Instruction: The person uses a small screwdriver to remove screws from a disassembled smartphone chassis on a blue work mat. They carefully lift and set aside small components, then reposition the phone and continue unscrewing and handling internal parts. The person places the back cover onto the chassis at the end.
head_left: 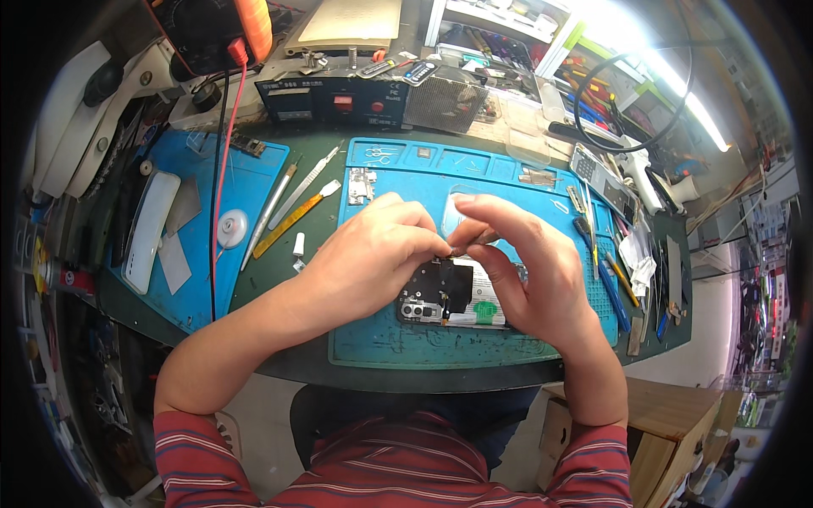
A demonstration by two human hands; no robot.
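An opened smartphone [449,292] lies on the blue repair mat [381,343], its camera lenses, black cover and white battery label showing. My left hand [373,250] is closed in a pinch at the phone's upper edge. Against those fingertips my right hand [542,262] pinches from the other side, thumb and forefinger bent together over the phone. Whatever sits between the fingertips is too small and too covered to make out. Behind the hands, a clear plastic piece [456,203] rests on the mat.
Left of the hands lie a yellow-handled blade tool [292,222], tweezers [306,186] and a small white-capped bottle [298,247]. A second blue mat [246,190] holds a white phone shell [151,233]. Screwdrivers [622,275] line the right side. A multimeter [203,34] hangs at upper left.
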